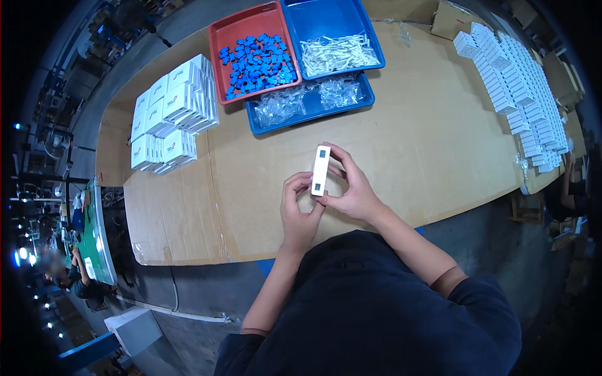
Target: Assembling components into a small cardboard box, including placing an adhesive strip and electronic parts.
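Observation:
Both my hands hold one small flat white box [320, 170] on edge above the near part of the table, its narrow side facing up. Two small dark square marks show on that side, one near each end. My left hand [297, 208] grips the box from the left, with its fingers curled and the thumb at the near end. My right hand [356, 190] closes round it from the right, its index finger at the far end and its thumb near the bottom. The faces of the box turned away are hidden.
Stacked white boxes [164, 113] stand on the cardboard-covered table [263, 188] at left. Behind are a red tray [219, 69] of blue parts, a blue tray [380, 53] of white pieces and a lower blue tray [276, 127] of clear bags. Many small boxes [520, 94] line the right.

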A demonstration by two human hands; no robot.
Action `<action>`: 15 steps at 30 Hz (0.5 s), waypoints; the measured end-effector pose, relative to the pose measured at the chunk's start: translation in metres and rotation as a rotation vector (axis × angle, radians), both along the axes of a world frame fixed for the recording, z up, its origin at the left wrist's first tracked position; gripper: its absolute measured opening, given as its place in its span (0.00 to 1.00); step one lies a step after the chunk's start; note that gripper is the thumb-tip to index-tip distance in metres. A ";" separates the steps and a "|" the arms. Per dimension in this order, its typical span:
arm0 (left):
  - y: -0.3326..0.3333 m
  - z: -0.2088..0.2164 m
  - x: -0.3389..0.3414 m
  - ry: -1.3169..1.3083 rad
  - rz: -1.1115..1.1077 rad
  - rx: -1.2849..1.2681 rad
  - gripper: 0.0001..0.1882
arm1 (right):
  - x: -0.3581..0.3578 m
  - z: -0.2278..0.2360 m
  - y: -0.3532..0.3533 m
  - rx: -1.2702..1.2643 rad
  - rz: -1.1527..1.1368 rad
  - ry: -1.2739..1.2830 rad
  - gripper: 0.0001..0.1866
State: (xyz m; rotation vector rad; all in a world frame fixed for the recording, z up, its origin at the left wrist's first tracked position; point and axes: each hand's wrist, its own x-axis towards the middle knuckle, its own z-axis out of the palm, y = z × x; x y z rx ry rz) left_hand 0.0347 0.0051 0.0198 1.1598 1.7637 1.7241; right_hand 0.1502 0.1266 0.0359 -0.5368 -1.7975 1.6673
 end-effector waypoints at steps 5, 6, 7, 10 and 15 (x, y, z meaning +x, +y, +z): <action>-0.014 0.000 0.008 -0.172 -0.107 -0.427 0.13 | 0.017 -0.013 0.028 0.083 -0.056 -0.116 0.51; -0.021 -0.003 0.005 -0.291 -0.227 -0.513 0.12 | 0.020 -0.020 0.036 0.088 -0.080 -0.136 0.51; -0.024 0.012 0.010 -0.505 -0.328 -0.548 0.12 | 0.023 -0.025 0.044 0.097 -0.162 -0.135 0.51; -0.026 0.054 0.029 -0.933 -0.724 -0.472 0.19 | 0.043 -0.041 0.074 0.173 -0.309 -0.191 0.52; 0.026 0.146 0.082 -1.144 -1.281 -0.224 0.27 | 0.125 -0.067 0.150 0.169 -0.736 -0.217 0.52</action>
